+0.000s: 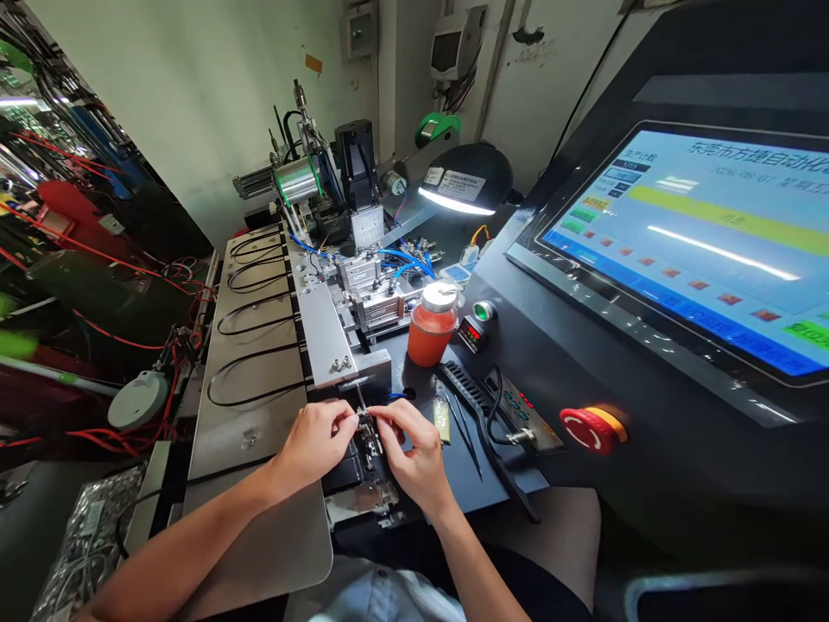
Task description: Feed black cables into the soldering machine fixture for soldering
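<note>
My left hand (319, 439) is closed with its fingertips at the left side of a small metal fixture (371, 445) at the front of the machine. Facing it from the right, my right hand (414, 445) has thumb and forefinger pinched together at the fixture's upper end. Whatever sits between the fingers of either hand is too small or hidden to make out. Several looped black cables (224, 402) lie across the metal plate (262, 432) to the left, their ends running toward the machine's metal rail (327, 333).
An orange-red jar (431, 333) with a metal lid stands behind my right hand. Tweezers (467, 436) lie to its right, near a red emergency stop button (591, 429). A lit lamp (466, 177), a solder wire spool (298, 180) and a touchscreen (712, 233) are farther off.
</note>
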`<state>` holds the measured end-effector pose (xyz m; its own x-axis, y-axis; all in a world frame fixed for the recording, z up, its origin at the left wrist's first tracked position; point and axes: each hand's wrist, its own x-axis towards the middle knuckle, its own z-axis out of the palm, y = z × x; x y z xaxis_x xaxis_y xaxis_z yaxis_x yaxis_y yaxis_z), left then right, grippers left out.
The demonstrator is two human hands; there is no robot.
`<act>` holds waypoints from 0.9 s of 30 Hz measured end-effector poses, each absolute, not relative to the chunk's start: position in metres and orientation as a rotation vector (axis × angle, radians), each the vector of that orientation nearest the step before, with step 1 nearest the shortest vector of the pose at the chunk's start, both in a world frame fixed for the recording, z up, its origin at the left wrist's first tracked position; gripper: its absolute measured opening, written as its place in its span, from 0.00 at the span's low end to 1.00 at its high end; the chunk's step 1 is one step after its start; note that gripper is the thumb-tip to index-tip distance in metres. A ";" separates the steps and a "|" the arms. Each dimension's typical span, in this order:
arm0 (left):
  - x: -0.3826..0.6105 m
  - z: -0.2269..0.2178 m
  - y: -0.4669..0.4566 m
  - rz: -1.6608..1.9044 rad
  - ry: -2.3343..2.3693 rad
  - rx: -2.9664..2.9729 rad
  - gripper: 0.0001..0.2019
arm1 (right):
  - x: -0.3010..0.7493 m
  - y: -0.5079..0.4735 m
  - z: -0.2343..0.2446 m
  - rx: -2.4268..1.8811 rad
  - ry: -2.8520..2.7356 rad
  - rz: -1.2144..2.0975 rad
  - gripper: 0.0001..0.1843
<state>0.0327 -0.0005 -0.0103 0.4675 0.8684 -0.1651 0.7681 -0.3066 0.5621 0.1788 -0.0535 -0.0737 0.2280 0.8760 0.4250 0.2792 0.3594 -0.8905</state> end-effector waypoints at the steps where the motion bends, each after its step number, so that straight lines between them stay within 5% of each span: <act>1: 0.032 -0.010 0.000 0.224 1.354 2.138 0.13 | 0.179 -0.053 -0.074 -1.176 -1.320 0.585 0.11; 18: 0.035 -0.015 -0.001 0.193 1.380 2.264 0.10 | 0.169 -0.033 -0.087 -1.217 -1.319 0.823 0.18; 27: 0.019 -0.025 -0.010 0.632 0.958 3.020 0.14 | 0.165 -0.034 -0.097 -1.163 -1.230 0.850 0.18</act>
<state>0.0194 -0.0105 -0.0252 0.7480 0.5359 0.3915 0.5709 -0.8204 0.0323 0.1651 -0.0335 -0.0973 0.1789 0.9508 0.2529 0.0998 0.2382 -0.9661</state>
